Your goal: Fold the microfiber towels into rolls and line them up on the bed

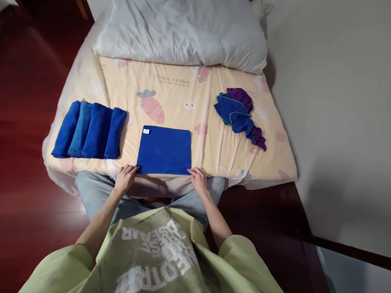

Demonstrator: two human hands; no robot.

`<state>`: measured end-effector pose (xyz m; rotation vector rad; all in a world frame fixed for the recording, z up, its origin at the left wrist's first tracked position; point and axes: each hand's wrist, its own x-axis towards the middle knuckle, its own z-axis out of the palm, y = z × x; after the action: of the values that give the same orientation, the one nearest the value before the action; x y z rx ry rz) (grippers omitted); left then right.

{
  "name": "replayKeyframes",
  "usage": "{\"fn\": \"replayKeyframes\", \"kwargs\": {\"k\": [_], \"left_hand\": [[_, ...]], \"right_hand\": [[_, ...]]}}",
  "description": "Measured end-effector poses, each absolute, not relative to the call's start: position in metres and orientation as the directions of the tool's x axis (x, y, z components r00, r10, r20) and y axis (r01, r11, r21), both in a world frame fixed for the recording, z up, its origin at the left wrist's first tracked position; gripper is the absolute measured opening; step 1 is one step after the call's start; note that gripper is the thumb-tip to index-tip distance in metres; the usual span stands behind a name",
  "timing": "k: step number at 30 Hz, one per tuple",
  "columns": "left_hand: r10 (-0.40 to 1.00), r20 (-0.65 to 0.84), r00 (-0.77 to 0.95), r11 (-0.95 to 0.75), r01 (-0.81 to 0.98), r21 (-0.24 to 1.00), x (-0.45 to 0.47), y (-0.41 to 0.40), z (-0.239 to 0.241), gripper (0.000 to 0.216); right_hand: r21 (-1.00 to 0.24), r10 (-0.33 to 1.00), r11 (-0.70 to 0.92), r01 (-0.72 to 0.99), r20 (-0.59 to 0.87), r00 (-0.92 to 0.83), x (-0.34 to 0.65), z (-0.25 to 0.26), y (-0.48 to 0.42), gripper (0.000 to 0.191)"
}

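A blue towel (165, 151) lies flat on the bed near its front edge, with a small white label at its far left corner. My left hand (125, 177) pinches the towel's near left corner. At the near right corner, my right hand (198, 179) has its fingertips closed on the edge. To the left, several rolled blue towels (97, 131) sit side by side, one of them a lighter blue. On the right lies a crumpled heap of blue and purple cloths (237, 116).
The bed (117, 79) has a cream sheet printed with carrots and rabbits. A large pale pillow or quilt (185, 21) spans its far end. A grey-white wall (348, 91) rises along the right, and dark red floor (14, 137) stretches to the left.
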<state>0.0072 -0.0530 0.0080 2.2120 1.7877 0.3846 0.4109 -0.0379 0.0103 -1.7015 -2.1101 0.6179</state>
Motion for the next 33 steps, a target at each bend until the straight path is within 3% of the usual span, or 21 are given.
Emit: {"fn": "replayKeyframes", "kwargs": {"k": [7,18,25,33], "left_hand": [[0.999,0.001,0.038,-0.031,0.779,0.627,0.008,-0.048,0.002,0.044],[0.998,0.058,-0.002,-0.04,0.7,0.713,0.006,-0.042,-0.004,0.035],[0.993,-0.012,-0.119,0.097,0.738,0.668,0.014,-0.025,-0.005,0.042],[0.983,-0.078,-0.167,0.181,0.796,0.578,0.019,-0.004,0.001,0.04]], "right_hand": [[-0.727,0.993,0.1,0.68,0.034,-0.11,0.408,0.006,-0.034,0.048],[-0.806,0.996,0.082,0.586,0.076,-0.035,0.414,-0.003,-0.031,0.031],[-0.686,0.981,-0.193,0.702,-0.125,0.148,0.409,0.002,-0.012,0.032],[-0.484,0.942,-0.322,0.814,-0.249,0.224,0.398,0.019,0.006,0.031]]}}
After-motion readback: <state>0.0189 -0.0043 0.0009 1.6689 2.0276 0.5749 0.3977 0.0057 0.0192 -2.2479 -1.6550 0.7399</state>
